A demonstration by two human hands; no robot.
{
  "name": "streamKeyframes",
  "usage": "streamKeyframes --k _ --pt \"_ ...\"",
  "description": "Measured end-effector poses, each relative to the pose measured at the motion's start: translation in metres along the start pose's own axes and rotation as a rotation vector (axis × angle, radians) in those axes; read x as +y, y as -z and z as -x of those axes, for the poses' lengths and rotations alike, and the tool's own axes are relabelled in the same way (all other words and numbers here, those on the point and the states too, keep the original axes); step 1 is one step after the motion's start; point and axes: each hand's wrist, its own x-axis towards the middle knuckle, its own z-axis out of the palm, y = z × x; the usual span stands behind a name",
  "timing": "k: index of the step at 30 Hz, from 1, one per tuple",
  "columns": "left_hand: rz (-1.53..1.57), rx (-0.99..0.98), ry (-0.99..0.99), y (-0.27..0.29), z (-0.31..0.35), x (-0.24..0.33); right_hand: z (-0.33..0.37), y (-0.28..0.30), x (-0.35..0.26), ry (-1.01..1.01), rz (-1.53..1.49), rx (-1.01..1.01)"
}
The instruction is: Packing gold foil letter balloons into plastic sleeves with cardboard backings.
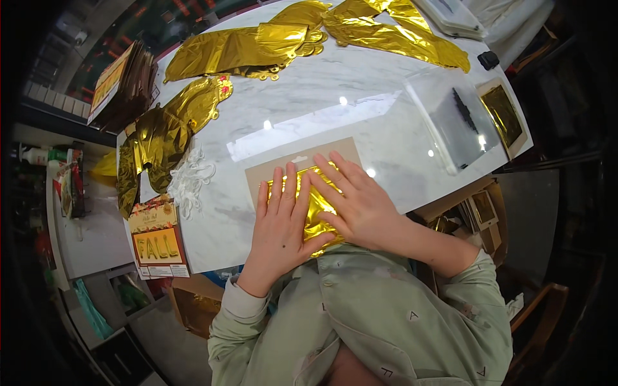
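Observation:
In front of my body, a brown cardboard card [347,152] with a hanger slot lies on the table. Folded gold foil [317,204], likely a flattened foil balloon, rests on top of it. My left hand [278,222] lies flat on the foil, with its fingertips toward the card's far side. From the right, my right hand [362,207] presses down too, its fingers stretched and slightly spread. Both hands are open, and the thumbs come close together near the foil's near edge. Much of the foil is hidden under the palms.
Flat gold foil balloons [232,51] lie along the table's far side and left [187,109]. White strings [191,180] sit beside a printed package [158,241]. Stacked packages [119,83] stand far left. A clear plastic sleeve [444,119] and foil-filled card [504,116] are right.

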Motion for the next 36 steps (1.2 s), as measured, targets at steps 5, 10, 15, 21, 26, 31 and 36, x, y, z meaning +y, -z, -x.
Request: streamKeyframes --k 5,10,15,21,26,31,36 --pt "-0.021 0.044 -0.006 0.007 0.001 0.004 -0.002 0.005 0.006 -0.018 0.042 -0.013" --pt "-0.023 0.088 -0.040 0.013 0.024 0.034 -0.001 0.004 0.007 -0.019 0.031 -0.032" --pt "0.008 0.022 -0.008 -0.005 0.028 0.044 0.000 0.008 0.003 -0.016 0.169 -0.050" --pt "-0.158 0.051 -0.044 -0.019 0.027 0.037 0.003 0.012 0.006 -0.058 0.129 -0.055" --pt "-0.152 0.015 -0.032 -0.010 0.029 0.039 0.014 0.040 0.048 -0.160 -0.183 0.367" --pt "-0.043 0.053 -0.042 -0.014 0.034 0.031 0.065 0.095 0.120 -0.621 0.123 0.610" --pt "-0.019 0.064 -0.049 -0.013 0.040 0.024 0.098 0.090 0.168 -0.738 0.036 0.646"
